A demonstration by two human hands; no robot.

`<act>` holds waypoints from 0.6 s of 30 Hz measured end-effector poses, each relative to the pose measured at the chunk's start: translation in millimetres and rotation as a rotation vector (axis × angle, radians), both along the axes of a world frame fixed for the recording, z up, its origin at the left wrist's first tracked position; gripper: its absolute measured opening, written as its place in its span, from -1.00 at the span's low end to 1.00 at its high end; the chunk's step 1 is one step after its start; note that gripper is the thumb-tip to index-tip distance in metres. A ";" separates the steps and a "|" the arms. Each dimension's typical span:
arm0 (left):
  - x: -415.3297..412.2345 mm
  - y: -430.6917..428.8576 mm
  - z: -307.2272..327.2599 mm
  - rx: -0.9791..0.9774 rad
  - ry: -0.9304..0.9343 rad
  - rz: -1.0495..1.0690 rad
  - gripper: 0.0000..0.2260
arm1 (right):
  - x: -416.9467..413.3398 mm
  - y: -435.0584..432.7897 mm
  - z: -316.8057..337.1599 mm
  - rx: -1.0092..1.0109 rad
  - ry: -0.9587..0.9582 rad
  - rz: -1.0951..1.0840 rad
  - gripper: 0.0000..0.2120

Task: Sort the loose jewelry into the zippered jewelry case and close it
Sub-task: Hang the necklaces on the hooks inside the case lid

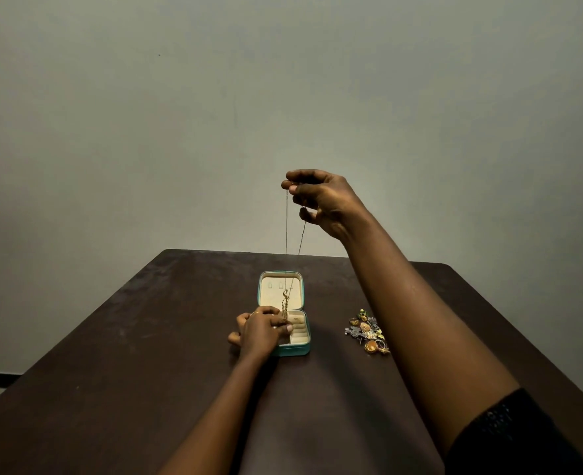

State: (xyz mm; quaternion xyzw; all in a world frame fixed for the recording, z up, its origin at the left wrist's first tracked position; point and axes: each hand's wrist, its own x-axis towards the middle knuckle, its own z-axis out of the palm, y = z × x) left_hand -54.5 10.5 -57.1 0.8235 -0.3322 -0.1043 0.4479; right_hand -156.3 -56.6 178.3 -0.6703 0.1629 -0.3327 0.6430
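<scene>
A small teal jewelry case (304, 349) lies open on the dark table, its cream lid (276, 296) folded back. My right hand (321, 200) is raised high above it and pinches a thin gold necklace chain (286, 234), which hangs straight down. The chain's pendant end (284, 305) dangles just over the case's left side. My left hand (261, 329) rests on the left part of the case, fingers over its compartments and touching the chain's lower end. A pile of loose jewelry (368, 332) lies on the table to the right of the case.
The dark brown table (146, 354) runs to a far edge just behind the case, with a plain grey wall beyond. My right forearm crosses above the table's right side, close to the jewelry pile.
</scene>
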 end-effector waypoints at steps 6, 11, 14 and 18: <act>-4.0 2.1 -1.4 0.033 -0.039 0.022 -0.83 | -1.5 0.1 7.5 -0.006 -0.060 -0.030 -0.78; -5.6 2.9 0.3 0.076 -0.070 0.026 -0.82 | -2.1 1.3 16.9 -0.007 -0.098 -0.041 -0.79; -6.2 1.9 0.4 0.067 -0.058 0.032 -0.83 | -2.6 1.7 21.6 -0.012 -0.112 -0.049 -0.79; -7.6 0.1 0.4 0.050 -0.023 0.055 -0.87 | -5.0 1.5 29.6 -0.019 -0.160 -0.075 -0.79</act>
